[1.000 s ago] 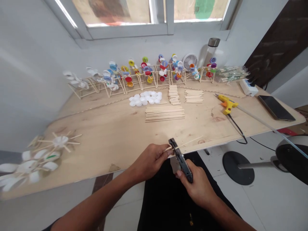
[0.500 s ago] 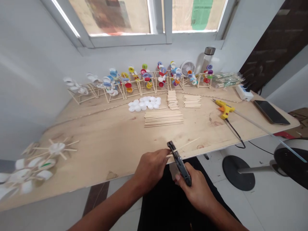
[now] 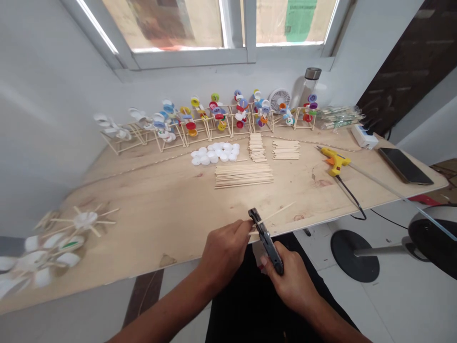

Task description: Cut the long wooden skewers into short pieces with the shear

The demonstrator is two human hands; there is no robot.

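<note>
My right hand [image 3: 294, 276] is closed around the handles of a dark plier-like hand tool [image 3: 264, 238], held aslant over the table's front edge. A thin wooden stick [image 3: 278, 212] crosses at the tool's upper part and points to the right. My left hand [image 3: 226, 247] is closed, its fingertips pinching the stick's near end just left of the tool. A second short stick end [image 3: 253, 233] shows below those fingertips. The tool's jaws are too small to tell whether they touch the stick. Farther back lies a bundle of long wooden sticks [image 3: 243, 175].
Short sticks [image 3: 286, 149] and white bottle caps [image 3: 215, 154] lie behind the long bundle. Colourful cap wheels on stick frames [image 3: 221, 118] line the wall. A yellow glue gun [image 3: 334, 160] and phone [image 3: 405, 165] are right; a stick-spoked wheel [image 3: 85, 220] is left.
Both hands keep their grip on the stick and the tool, almost in place. The whole view has shifted very slightly.
</note>
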